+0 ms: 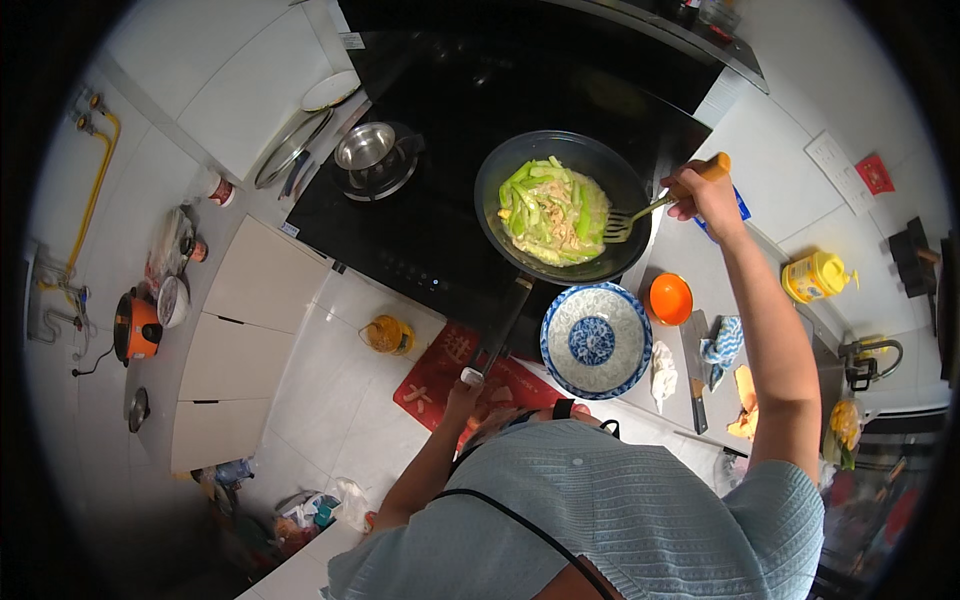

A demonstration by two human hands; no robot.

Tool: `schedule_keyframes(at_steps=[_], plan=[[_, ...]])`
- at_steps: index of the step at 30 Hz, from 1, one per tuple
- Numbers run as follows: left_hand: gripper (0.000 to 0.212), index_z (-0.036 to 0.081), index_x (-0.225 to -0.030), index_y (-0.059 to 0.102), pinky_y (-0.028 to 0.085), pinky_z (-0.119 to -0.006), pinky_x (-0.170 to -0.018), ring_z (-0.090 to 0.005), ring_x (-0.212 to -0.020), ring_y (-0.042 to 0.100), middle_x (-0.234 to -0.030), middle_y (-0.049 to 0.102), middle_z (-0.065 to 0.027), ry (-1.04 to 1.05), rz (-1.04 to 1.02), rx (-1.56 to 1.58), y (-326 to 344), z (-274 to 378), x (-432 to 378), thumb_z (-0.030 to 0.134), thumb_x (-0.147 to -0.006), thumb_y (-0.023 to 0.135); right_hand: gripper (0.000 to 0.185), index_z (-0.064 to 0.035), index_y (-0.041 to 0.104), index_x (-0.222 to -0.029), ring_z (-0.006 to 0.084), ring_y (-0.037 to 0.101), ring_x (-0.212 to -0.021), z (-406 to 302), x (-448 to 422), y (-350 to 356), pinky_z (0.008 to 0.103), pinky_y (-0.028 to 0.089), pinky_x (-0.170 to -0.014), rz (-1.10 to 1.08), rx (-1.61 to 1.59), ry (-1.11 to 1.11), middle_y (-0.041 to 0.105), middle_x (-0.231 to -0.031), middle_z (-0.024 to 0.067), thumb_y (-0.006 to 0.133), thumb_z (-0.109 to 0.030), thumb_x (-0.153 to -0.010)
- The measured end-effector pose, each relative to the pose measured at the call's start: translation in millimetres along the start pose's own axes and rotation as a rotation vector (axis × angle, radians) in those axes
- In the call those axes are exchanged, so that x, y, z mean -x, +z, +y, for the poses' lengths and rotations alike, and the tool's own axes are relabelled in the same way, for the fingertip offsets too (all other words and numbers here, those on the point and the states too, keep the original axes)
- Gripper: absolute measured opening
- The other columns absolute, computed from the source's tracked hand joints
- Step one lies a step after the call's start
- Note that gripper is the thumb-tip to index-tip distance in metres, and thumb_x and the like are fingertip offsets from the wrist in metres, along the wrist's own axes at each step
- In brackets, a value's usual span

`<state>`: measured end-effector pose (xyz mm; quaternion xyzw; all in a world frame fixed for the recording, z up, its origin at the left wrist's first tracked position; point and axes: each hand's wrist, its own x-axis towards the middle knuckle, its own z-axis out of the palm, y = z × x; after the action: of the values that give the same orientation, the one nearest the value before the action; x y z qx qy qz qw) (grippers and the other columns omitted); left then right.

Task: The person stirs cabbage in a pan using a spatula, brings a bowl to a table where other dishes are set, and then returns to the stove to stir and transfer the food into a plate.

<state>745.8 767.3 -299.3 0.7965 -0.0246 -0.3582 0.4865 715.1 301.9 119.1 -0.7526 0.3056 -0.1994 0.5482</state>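
Observation:
A dark wok [491, 225] sits at the right side of the black glass cooktop [442, 225]. In it lie green vegetable strips [523, 196] and pale shredded pieces [556, 208] in a light sauce. My left hand [463, 399] grips the end of the wok's long handle [510, 315]. In my right hand [703, 196] is a slotted turner [621, 226] with an orange-brown handle; its head rests inside the wok at the right edge of the food. Just below the wok is a bowl [596, 341] with a blue-and-white pattern and no food in it.
An orange bowl [670, 298], a kitchen knife [697, 375], a white cloth [664, 375] and a striped cloth [723, 345] lie on the right counter. A small metal bowl [364, 146] stands on the left burner. A yellow bottle [814, 277] is by the wall. An oil jug [390, 335] stands on the floor.

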Motion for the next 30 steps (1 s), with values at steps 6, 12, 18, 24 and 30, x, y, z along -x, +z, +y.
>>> schedule_keyframes(at_steps=[6,12,18,24,30], plan=[[0.036,0.0,-0.104,0.061,0.05,-0.035,-0.064,-0.0215,-0.079,0.066,-0.086,0.066,-0.0139,0.086,-0.019,-0.037,-6.8,28.9,18.2,0.031,-0.087,0.059,0.015,0.0006,0.052,-0.092,0.0248,0.065,-0.054,96.1,14.2,30.3,0.0306,0.055,-0.05,0.134,-0.548,0.055,0.066,-0.098,0.0234,0.05,-0.014,-0.088],[0.036,0.003,-0.112,0.058,0.049,-0.027,-0.061,-0.0131,-0.072,0.065,-0.088,0.066,-0.0063,-0.158,-0.156,0.33,-18.1,48.2,41.3,0.031,-0.09,0.057,0.012,-0.0001,0.053,-0.093,0.0271,0.066,-0.058,114.3,13.0,75.6,0.0315,0.057,-0.052,0.255,-0.782,0.035,0.065,-0.104,0.0248,0.053,-0.01,-0.086],[0.03,0.003,-0.11,0.058,0.049,-0.029,-0.064,-0.0146,-0.079,0.063,-0.09,0.066,-0.0081,0.028,-0.135,0.075,-13.8,18.0,20.6,0.027,-0.092,0.056,0.014,-0.0016,0.052,-0.096,0.026,0.066,-0.061,124.8,21.3,57.1,0.0291,0.057,-0.056,0.214,-0.849,0.014,0.062,-0.11,0.0262,0.05,-0.013,-0.087],[0.035,0.004,-0.102,0.063,0.049,-0.031,-0.072,-0.0117,-0.084,0.06,-0.085,0.061,-0.0023,0.206,-0.296,0.15,-1.7,74.4,42.9,0.037,-0.091,0.057,0.016,-0.0013,0.05,-0.099,0.0255,0.066,-0.062,126.6,44.2,18.6,0.0275,0.057,-0.06,0.194,-0.904,-0.03,0.059,-0.116,0.0286,0.048,-0.014,-0.089],[0.027,-0.002,-0.095,0.065,0.05,-0.03,-0.07,-0.016,-0.084,0.062,-0.091,0.067,-0.0098,0.532,-0.22,-0.092,15.3,48.4,29.9,0.023,-0.092,0.055,0.013,-0.0053,0.053,-0.096,0.02,0.065,-0.062,96.6,54.5,-12.7,0.0253,0.054,-0.061,0.154,-0.729,-0.144,0.061,-0.116,0.0258,0.051,-0.017,-0.089]])
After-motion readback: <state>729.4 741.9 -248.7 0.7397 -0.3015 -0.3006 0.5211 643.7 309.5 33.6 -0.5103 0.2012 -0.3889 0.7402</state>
